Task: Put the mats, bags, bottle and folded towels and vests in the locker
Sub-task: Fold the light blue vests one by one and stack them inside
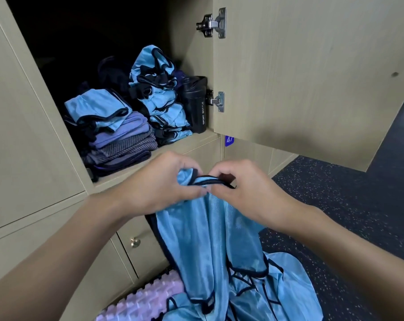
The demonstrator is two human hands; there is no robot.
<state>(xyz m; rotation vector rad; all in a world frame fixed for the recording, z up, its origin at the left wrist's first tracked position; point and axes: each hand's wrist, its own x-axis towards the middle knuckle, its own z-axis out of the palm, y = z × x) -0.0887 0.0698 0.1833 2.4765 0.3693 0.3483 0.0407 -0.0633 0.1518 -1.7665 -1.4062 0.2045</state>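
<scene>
Nearest, at the bottom edge: a lilac foam mat [147,302], knobbly with rows of raised ridges, lying on the floor against the lower locker fronts. Just beside it: a loose heap of vests [284,295], sky-blue, slick and finely woven, bound in black at every edge.

Above the heap, held up in the air: one vest [208,239] of the same shiny blue cloth. Hangs in long slack folds, lower end down among the heap. Gripped at the top by both hands, forearms reaching forward from the lower corners. Left hand [163,184]: fingers curled, bunching blue cloth and black trim against the thumb. Right hand [245,186]: knuckles up, thumb and fingertips pinching the black-bound strap, close against the left.

Behind the hands: pale wood-grain locker [34,135] fronts, flat and matte, with a small brass knob [135,242] on a lower door and a blue number tag [229,140]. Off to the right: dark rubber floor [335,193] flecked with pale specks.

Farther in, on the open compartment's shelf:
- At left, a stack of folded towels [124,144], lilac and grey-purple, ribbed, with one folded vest [96,107] on top.
- Beside it, a taller, leaning stack of folded vests [159,96].
- Against the right wall, upright and touching that stack, a black cylindrical bottle [195,105] lettered SPORT BOTTLE.
- Dark shapes behind, too dim to tell.

Door [300,66] standing open at right on two steel hinges [217,101].
</scene>
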